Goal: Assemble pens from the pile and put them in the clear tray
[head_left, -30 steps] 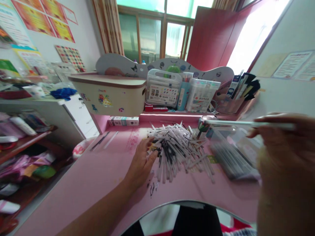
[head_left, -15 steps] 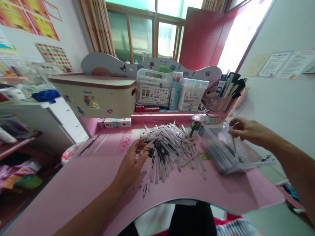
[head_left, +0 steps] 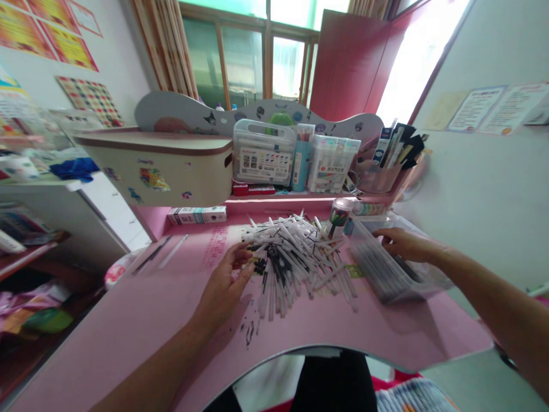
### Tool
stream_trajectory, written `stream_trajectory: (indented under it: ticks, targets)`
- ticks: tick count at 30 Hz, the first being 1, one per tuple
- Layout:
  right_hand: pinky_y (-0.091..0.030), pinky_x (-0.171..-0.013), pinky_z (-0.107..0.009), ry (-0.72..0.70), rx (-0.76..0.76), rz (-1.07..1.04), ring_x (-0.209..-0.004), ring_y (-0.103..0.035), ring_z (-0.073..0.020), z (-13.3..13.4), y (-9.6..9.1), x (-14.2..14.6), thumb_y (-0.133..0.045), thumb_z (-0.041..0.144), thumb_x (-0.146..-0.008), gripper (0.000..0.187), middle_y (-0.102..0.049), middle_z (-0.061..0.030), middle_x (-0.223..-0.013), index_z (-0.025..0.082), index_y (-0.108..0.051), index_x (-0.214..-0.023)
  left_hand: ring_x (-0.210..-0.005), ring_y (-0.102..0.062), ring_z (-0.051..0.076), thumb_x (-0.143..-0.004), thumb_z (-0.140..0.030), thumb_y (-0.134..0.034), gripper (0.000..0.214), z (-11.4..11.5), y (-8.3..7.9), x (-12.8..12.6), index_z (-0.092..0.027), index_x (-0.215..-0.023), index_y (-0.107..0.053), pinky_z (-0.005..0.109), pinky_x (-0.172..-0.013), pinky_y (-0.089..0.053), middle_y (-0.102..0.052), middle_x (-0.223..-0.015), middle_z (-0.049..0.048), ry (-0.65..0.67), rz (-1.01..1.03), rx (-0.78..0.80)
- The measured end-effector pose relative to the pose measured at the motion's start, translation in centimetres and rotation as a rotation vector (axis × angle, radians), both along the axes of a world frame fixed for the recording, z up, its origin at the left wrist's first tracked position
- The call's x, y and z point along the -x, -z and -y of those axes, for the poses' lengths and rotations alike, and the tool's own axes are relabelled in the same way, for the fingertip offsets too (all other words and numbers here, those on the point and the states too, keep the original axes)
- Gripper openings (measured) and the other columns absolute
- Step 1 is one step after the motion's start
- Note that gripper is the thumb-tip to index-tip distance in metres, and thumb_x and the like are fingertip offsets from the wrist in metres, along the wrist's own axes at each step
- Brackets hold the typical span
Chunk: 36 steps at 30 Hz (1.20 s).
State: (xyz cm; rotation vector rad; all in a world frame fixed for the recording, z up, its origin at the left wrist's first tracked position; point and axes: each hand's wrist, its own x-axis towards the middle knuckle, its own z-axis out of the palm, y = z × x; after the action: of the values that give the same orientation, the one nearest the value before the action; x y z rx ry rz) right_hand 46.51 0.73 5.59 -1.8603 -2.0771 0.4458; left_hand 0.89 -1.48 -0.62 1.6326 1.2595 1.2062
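Left Hand at the Pile, Right Hand in the Clear Box

The left hand (head_left: 223, 281) is at the near left edge of a big pile of slim pens (head_left: 300, 246). Its fingers are curved and the thumb stands apart from them, with a gap between. Just beyond the thumb tip there are small dark pieces (head_left: 259, 265). The pile spreads to the right of these fingers, mostly white and translucent pens, with a dark bunch near the middle.

The right hand (head_left: 405, 246) reaches down into a clear box (head_left: 429, 287). Its fingers are bent, and I cannot tell if they grip something. Below and to the left of these fingertips, many greyish pens (head_left: 375, 272) lie side by side in the box.

Farther back and to the left of the right fingers, a clear jar (head_left: 339, 216) stands beside the pile. To the left of the left fingers, one dark pen (head_left: 153, 253) and one pale pen (head_left: 174, 250) lie apart on the pink desk (head_left: 150, 326). Beyond the left fingers is a long carton (head_left: 197, 215).
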Motion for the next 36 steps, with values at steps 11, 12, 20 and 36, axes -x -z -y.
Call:
stream_trajectory:
  ticks: [11, 12, 20, 36]
  targets:
    - [-0.047, -0.061, -0.032, 0.26, -0.375, 0.049, -0.062, -0.065, -0.0199, 3.1, -6.1, 3.9, -0.063, 0.026, -0.08, 0.026, -0.074, -0.0072, -0.078, 0.019, -0.074, -0.102, -0.103, -0.064, 0.024, -0.087, -0.043, -0.063, 0.048, 0.0, -0.1, 0.2, -0.022, -0.129, -0.054, 0.04, -0.084, -0.055, -0.065, -0.112, 0.0087, -0.039, 0.023, 0.021]
    - [-0.047, -0.062, -0.033, 0.296, -0.506, 0.018, -0.064, -0.065, -0.0203, 3.8, -7.0, 5.2, -0.064, 0.029, -0.08, 0.025, -0.074, -0.0074, -0.079, 0.02, -0.075, -0.101, -0.103, -0.064, 0.024, -0.086, -0.043, -0.063, 0.048, -0.1, -0.1, 0.2, -0.022, -0.129, -0.055, 0.04, -0.085, -0.054, -0.066, -0.111, 0.0088, -0.051, 0.035, 0.019]
    - [-0.047, -0.071, -0.03, -0.274, -0.512, -0.113, -0.072, -0.062, -0.0159, 4.9, -6.9, 18.9, -0.061, 0.022, -0.087, 0.015, -0.071, -0.0026, -0.084, 0.023, -0.073, -0.096, -0.092, -0.064, 0.02, -0.085, -0.039, -0.06, 0.036, -0.9, -0.4, 0.8, -0.019, -0.115, -0.059, 0.037, -0.084, -0.052, -0.068, -0.107, 0.0075, -0.191, 0.162, 0.013]
    - [-0.051, -0.085, -0.038, -0.47, -0.119, 0.334, -0.101, -0.066, -0.0321, 0.8, 3.1, 31.5, -0.062, 0.029, -0.089, 0.026, -0.071, -0.0192, -0.106, 0.009, -0.076, -0.1, -0.071, -0.057, 0.015, -0.07, -0.038, -0.07, 0.029, -1.6, -0.9, 1.1, -0.019, -0.091, -0.062, 0.03, -0.067, -0.049, -0.065, -0.085, 0.001, -0.305, 0.387, 0.149]
